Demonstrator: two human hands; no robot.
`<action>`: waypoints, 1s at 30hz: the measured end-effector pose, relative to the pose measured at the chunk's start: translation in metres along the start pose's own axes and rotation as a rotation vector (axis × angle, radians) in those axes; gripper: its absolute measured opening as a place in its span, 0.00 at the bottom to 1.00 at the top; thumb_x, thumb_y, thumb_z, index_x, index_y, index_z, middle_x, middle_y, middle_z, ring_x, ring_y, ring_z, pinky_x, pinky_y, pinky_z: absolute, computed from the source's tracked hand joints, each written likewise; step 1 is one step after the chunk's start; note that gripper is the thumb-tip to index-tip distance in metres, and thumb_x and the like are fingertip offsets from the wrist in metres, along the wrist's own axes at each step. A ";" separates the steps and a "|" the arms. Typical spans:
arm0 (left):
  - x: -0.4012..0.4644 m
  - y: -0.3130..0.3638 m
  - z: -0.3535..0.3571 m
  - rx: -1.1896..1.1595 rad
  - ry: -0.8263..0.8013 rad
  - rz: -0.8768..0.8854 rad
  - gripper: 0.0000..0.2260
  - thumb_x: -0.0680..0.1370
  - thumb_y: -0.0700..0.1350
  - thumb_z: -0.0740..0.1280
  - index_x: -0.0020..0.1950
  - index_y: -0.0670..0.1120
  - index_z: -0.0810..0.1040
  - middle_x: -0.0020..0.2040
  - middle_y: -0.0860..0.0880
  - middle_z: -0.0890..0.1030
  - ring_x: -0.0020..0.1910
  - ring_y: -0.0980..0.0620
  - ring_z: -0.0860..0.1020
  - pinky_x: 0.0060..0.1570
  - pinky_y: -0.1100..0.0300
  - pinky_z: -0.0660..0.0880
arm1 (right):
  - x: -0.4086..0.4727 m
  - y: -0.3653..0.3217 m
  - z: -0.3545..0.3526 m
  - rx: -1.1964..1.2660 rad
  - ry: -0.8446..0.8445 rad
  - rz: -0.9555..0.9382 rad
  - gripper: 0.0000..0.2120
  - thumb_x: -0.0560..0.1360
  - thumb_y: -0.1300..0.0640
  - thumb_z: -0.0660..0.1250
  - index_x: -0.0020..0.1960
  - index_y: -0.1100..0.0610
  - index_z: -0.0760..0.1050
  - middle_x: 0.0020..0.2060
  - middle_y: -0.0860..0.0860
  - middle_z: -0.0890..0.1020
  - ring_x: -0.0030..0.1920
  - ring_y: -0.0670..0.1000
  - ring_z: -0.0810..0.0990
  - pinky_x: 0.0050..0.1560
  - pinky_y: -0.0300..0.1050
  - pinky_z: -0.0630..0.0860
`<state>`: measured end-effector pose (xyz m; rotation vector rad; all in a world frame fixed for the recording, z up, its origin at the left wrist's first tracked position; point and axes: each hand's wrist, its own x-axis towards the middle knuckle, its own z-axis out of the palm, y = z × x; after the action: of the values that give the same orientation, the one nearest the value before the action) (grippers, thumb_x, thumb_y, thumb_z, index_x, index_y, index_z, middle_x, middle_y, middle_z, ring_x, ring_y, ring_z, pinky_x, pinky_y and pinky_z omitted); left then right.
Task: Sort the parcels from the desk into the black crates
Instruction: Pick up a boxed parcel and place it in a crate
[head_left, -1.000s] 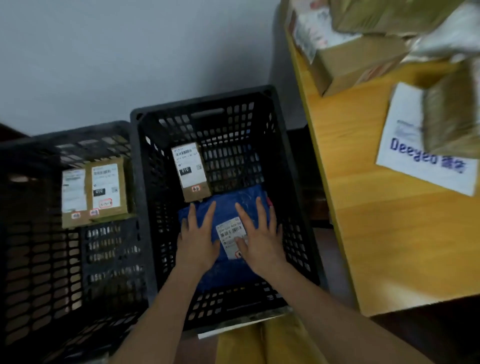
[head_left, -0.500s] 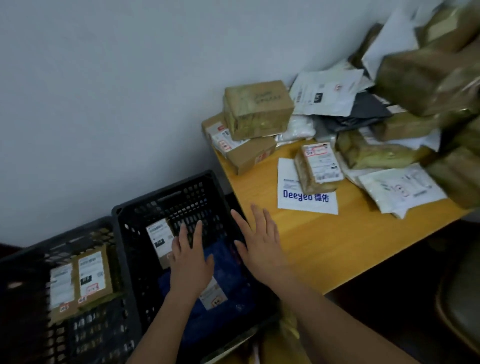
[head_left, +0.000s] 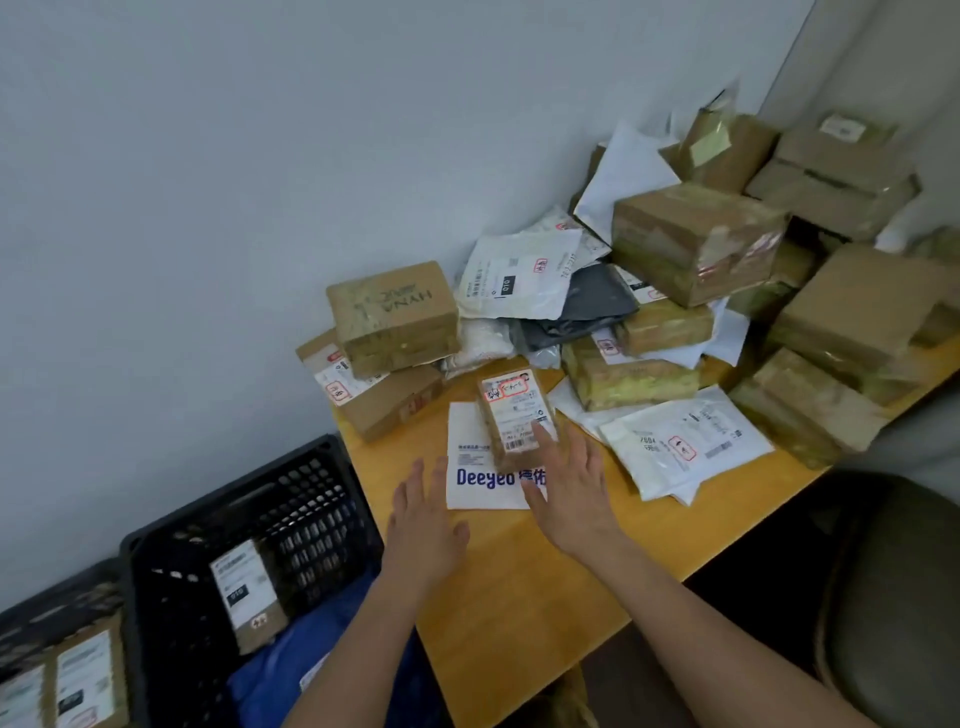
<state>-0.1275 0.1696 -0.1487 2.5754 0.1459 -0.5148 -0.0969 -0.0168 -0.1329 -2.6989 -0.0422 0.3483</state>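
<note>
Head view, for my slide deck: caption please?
Both open hands, left hand and right hand, reach toward a small labelled parcel on the desk beside black crates.

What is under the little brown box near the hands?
A white bag with blue "Deeyeo" letters lies under the little brown box. The box covers part of the bag, hiding that part.

Two bare forearms, no sleeves in view, left hand (head_left: 423, 525), right hand (head_left: 574, 486) (ringless, no watch)
</note>
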 end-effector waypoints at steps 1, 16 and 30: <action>0.008 0.008 0.003 -0.033 0.004 0.005 0.38 0.80 0.50 0.64 0.80 0.51 0.41 0.80 0.47 0.43 0.79 0.44 0.43 0.76 0.44 0.54 | 0.007 0.008 -0.004 0.005 -0.012 -0.004 0.35 0.82 0.47 0.59 0.80 0.47 0.42 0.79 0.55 0.43 0.78 0.61 0.42 0.77 0.59 0.51; 0.054 0.098 -0.004 -1.219 -0.062 -0.609 0.31 0.80 0.54 0.66 0.79 0.54 0.56 0.72 0.52 0.71 0.70 0.50 0.69 0.66 0.50 0.66 | 0.089 0.057 -0.047 0.162 -0.381 -0.159 0.26 0.83 0.48 0.57 0.78 0.46 0.55 0.73 0.57 0.62 0.74 0.60 0.58 0.73 0.52 0.56; 0.032 0.106 -0.060 -1.033 0.136 -0.470 0.24 0.78 0.54 0.69 0.69 0.45 0.68 0.62 0.48 0.76 0.59 0.49 0.77 0.54 0.55 0.75 | 0.106 0.015 -0.106 0.624 -0.320 -0.154 0.19 0.79 0.56 0.67 0.66 0.41 0.69 0.65 0.51 0.65 0.62 0.53 0.73 0.55 0.46 0.80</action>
<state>-0.0570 0.1081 -0.0645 1.5423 0.8352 -0.2936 0.0316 -0.0647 -0.0706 -1.9930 -0.1978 0.6245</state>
